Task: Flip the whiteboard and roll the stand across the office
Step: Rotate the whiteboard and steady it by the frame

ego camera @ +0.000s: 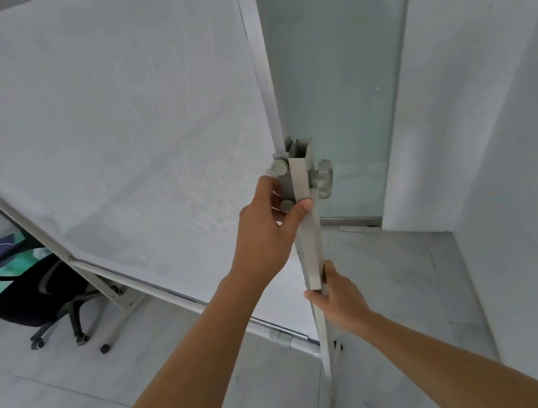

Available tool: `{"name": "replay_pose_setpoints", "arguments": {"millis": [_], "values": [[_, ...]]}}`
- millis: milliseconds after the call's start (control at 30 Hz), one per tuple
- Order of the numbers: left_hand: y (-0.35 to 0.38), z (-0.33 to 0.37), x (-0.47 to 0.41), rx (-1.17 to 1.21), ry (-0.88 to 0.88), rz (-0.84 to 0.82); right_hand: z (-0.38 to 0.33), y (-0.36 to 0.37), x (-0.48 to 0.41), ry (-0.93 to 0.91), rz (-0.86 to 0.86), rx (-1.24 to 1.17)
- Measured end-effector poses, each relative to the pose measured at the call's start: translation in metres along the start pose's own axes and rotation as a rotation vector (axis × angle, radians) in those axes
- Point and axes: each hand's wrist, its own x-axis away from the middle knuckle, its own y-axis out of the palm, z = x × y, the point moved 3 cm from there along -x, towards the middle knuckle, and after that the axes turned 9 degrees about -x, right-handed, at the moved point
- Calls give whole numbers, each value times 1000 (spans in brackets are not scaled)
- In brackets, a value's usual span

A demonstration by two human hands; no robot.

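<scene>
Pale tiled floor (391, 273), white wall (505, 101), frosted glass panel (339, 73); black office chair (42, 298) at left.

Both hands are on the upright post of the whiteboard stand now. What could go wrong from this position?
1. The left hand grips beside the pivot bracket and its knob; if the tilted whiteboard swings, the fingers could be pinched.
2. The right hand holds the upright post near the glass door; pushing that way could knock the stand into it.
3. The office chair sits under the board's far end and could block rolling.
</scene>
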Motion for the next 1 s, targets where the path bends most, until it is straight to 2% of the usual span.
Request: {"name": "replay_pose_setpoints", "arguments": {"millis": [367, 567, 767, 1000], "values": [[12, 4, -42, -148, 210, -131, 16, 0, -10, 129, 189, -123], [49, 21, -70, -150, 266, -180, 29, -33, -31, 232, 279, -184], [95, 48, -100, -161, 283, -163, 50, -84, -58, 257, 249, -235], [142, 69, -134, -165, 183, -139, 71, -134, -97, 263, 183, -244]]}}
